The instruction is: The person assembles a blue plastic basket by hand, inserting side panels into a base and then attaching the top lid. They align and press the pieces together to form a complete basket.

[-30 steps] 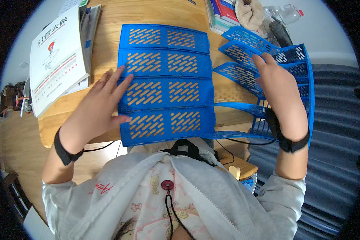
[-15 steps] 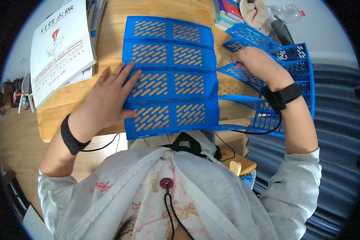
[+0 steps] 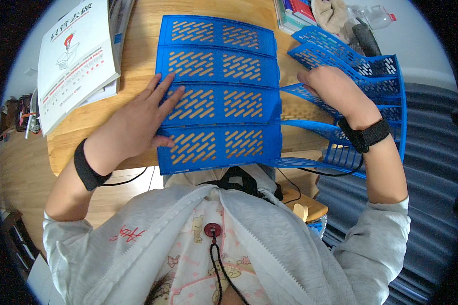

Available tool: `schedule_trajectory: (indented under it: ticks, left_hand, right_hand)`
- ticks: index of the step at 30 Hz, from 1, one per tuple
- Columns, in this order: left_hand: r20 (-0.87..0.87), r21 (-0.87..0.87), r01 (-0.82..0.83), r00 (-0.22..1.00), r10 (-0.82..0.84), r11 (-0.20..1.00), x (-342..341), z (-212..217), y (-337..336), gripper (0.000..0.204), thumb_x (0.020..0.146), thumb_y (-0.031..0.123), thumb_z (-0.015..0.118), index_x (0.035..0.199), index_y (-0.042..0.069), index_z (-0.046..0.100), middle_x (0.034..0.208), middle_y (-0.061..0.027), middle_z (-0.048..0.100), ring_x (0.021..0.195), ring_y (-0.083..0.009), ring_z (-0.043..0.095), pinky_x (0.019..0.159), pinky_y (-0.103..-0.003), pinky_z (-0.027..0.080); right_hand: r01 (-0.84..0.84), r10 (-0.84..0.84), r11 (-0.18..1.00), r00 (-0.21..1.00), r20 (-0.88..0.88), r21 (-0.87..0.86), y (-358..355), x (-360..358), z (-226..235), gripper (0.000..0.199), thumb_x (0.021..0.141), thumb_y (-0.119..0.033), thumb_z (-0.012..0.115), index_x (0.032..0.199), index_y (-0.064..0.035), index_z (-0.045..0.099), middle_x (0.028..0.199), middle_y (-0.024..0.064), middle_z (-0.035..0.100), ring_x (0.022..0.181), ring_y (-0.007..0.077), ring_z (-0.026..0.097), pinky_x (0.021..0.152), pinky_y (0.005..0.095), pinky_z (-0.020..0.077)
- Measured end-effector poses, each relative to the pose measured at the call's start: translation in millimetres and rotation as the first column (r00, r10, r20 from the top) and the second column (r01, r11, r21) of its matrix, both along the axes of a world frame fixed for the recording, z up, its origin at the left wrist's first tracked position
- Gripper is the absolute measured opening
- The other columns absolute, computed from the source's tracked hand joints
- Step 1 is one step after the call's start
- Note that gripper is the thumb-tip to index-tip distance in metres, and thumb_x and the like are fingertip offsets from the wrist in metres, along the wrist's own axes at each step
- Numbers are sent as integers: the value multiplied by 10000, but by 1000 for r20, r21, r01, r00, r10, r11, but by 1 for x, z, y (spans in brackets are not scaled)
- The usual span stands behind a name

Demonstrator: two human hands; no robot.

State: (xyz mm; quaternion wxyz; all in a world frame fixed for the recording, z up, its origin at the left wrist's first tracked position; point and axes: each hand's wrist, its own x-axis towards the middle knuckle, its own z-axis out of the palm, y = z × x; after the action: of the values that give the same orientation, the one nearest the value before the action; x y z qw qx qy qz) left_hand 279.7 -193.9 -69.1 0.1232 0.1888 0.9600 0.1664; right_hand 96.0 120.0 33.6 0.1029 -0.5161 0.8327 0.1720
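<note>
A blue slotted plastic panel [image 3: 224, 96], made of several stepped sections, lies flat on the wooden table [image 3: 137, 56]. My left hand [image 3: 137, 119] rests palm down on the panel's left edge, fingers spread. My right hand [image 3: 331, 89] grips a slanted divider of the blue plastic file rack [image 3: 376, 76] that stands at the table's right edge, next to the panel. Both wrists wear black bands.
A white book [image 3: 74, 56] lies at the table's left side on other papers. Stacked books [image 3: 295, 12], a beige cloth item [image 3: 331, 12] and a clear bottle [image 3: 374, 15] sit at the back right. A wooden stool [image 3: 305, 206] stands below the table edge.
My right hand has moved from the rack's lower right up and leftward onto a divider near the panel. My left hand has stayed on the panel's left edge.
</note>
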Motion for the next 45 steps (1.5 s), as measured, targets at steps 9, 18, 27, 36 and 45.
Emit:
schedule_trajectory:
  ticks: [9,18,27,36,45]
  left_hand:
    - [-29,-8,51,998,-51,999,-2,1,0,991,665,318,809,1458,21,294,1532,-252,190,1400,-453,225,1113,-450,338]
    - [3,-15,32,999,-32,999,-2,4,2,982,670,331,810,1455,25,305,1526,-264,207,1398,-449,242,1116,-446,337]
    - [-15,5,42,999,-42,999,-2,0,-1,984,670,313,806,1461,32,293,1534,-255,183,1408,-445,216,1113,-451,341]
    - [-20,-17,62,998,-63,998,0,8,0,956,683,330,797,1439,-5,317,1503,-291,238,1384,-453,269,1114,-424,337]
    - [-39,-49,60,997,-62,997,6,7,2,961,674,353,799,1437,2,332,1511,-282,233,1388,-447,269,1117,-418,335]
  right_hand:
    - [13,-13,999,1000,11,43,6,5,0,95,856,-95,526,879,-30,591,783,181,608,783,358,622,643,414,487]
    - [34,-35,999,996,82,4,9,-12,-16,182,785,-58,655,962,-23,631,867,168,659,862,357,634,727,431,506]
    - [39,-71,974,988,140,223,-2,-18,-31,186,860,-125,571,979,-22,672,873,197,665,838,373,643,699,442,512]
    - [-27,-7,978,987,162,206,2,-17,-29,180,889,-134,537,964,-29,662,831,205,649,792,378,635,667,456,494]
    - [-14,8,1000,959,283,17,3,-17,-33,126,881,-124,544,902,-31,626,783,214,627,764,405,607,642,455,481]
